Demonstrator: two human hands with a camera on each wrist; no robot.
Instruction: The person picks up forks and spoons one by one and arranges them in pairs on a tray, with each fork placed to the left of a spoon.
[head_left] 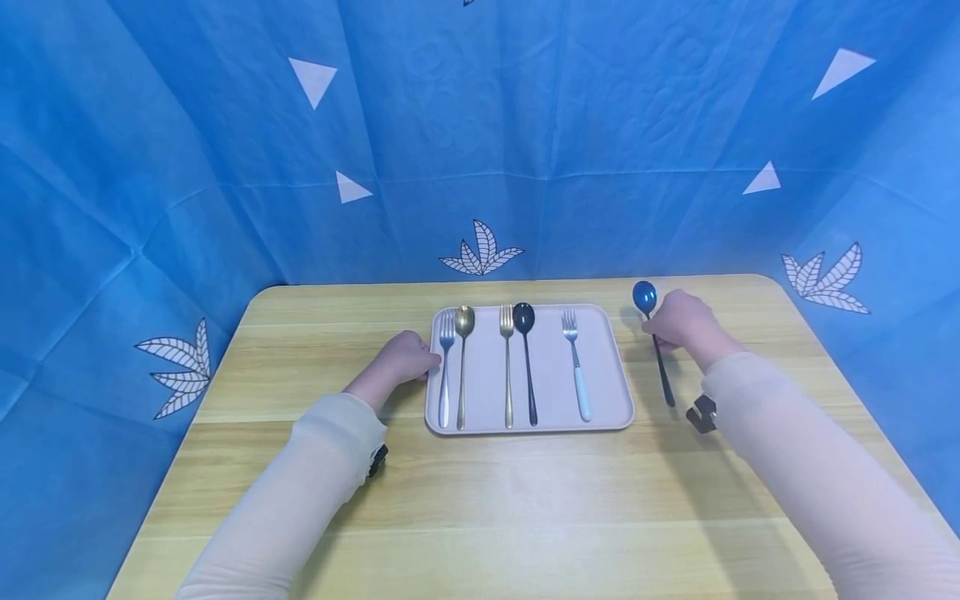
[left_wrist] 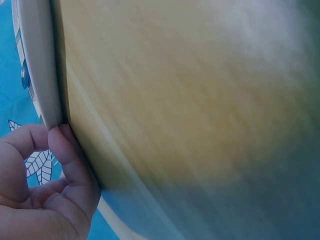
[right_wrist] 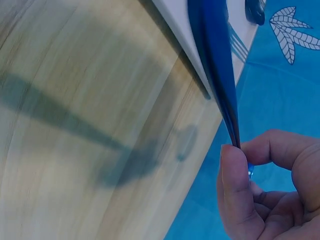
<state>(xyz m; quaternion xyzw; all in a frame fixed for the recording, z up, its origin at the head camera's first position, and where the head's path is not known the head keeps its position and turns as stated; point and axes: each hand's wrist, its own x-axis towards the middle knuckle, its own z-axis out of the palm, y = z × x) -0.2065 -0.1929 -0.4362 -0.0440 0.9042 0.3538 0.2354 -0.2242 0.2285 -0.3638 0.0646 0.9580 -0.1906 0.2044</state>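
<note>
A dark spoon with a blue-sheened bowl [head_left: 644,296] is pinched between thumb and finger of my right hand [head_left: 681,320], to the right of the tray. Its shadow falls on the wood in the right wrist view, so it hangs above the table. My left hand [head_left: 405,356] pinches the left rim of the pale tray [head_left: 551,421]. On the tray lie, from left to right, a silver fork [head_left: 446,367], a gold spoon [head_left: 463,358], a gold fork [head_left: 507,367], a black spoon [head_left: 528,358] and a fork with a light-blue handle [head_left: 577,367].
The tray stands on a light wooden table [head_left: 510,517] with rounded far corners. A blue cloth [head_left: 480,125] with white leaves and triangles hangs behind and at both sides. Dark wrist devices [head_left: 702,414] sit under both sleeves.
</note>
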